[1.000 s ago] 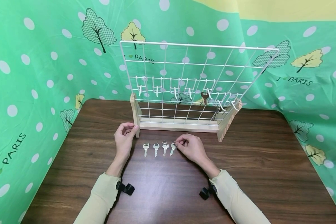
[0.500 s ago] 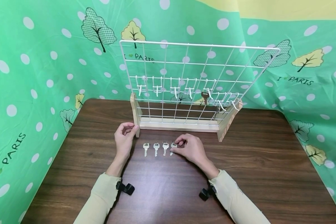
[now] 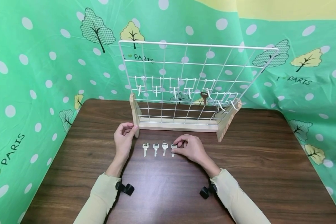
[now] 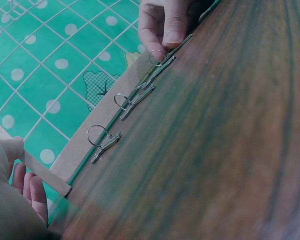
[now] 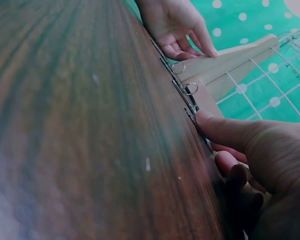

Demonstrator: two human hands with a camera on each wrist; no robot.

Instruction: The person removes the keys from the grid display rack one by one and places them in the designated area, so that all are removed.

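Head view: your right hand (image 3: 191,148) pinches the rightmost silvery metal key (image 3: 173,146), now turned straighter, better matching the other three keys (image 3: 156,149). Your left hand (image 3: 123,139) grips the pale wooden rack leg (image 3: 134,111).

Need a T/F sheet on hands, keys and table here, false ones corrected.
1. Four silver metal keys lie in a row on the dark brown wood-grain table. True.
2. Both hands touch keys. False: the bare left hand holds a pale wooden upright.
3. The bare right hand touches the row's rightmost key. True.
4. Every key in view lies on the table. False: a dark key hangs at the white wire grid.
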